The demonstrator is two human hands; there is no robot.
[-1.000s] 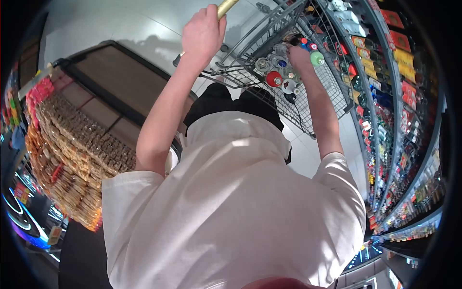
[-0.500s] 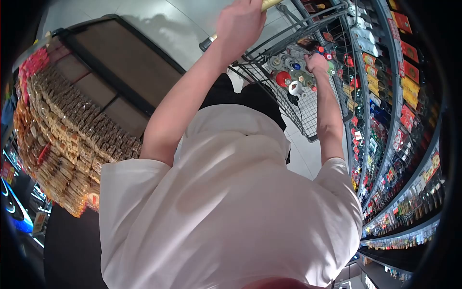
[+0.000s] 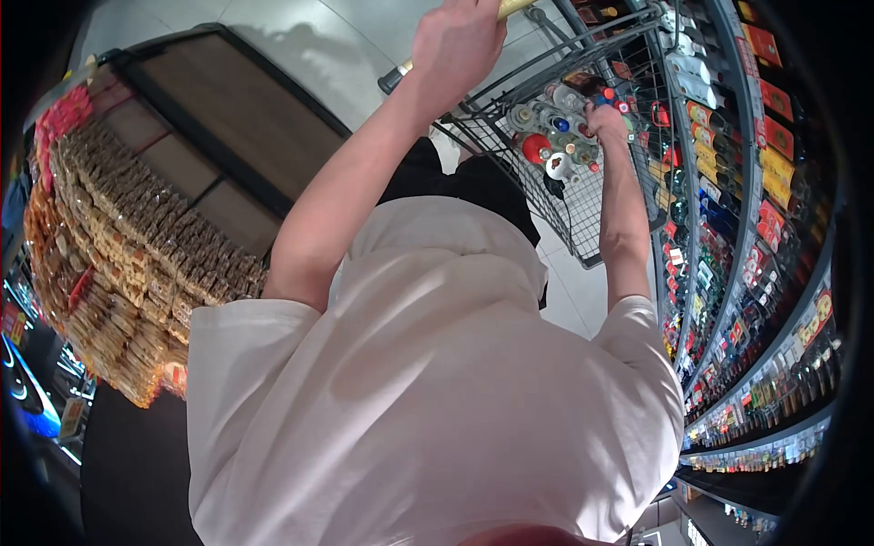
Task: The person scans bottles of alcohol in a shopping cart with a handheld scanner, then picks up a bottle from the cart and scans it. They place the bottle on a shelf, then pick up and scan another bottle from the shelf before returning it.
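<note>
My left hand [image 3: 460, 44] is closed around the yellow handle [image 3: 513, 7] of a wire shopping cart [image 3: 583, 218]. Inside the cart, my right hand [image 3: 608, 121] is among bottles, its fingers curled at their tops. What it grips is too small to make out. Several clear bottles [image 3: 549, 118] stand close together beside it, with a blue cap [image 3: 561, 125] showing on one. A round red item [image 3: 535, 147] and a white ring-shaped top [image 3: 559, 166] are nearer to me. A red cap [image 3: 608, 94] is just beyond my right hand.
Curved shelves [image 3: 748, 136] packed with bottles and colourful packages run along the right. On the left, rows of wrapped snacks [image 3: 155, 218] lie beside a dark-framed brown display surface [image 3: 237, 100]. Pale floor tiles [image 3: 350, 32] show behind the cart.
My right hand has shifted slightly to the right among the bottles and turned a little. My left hand stays on the cart handle.
</note>
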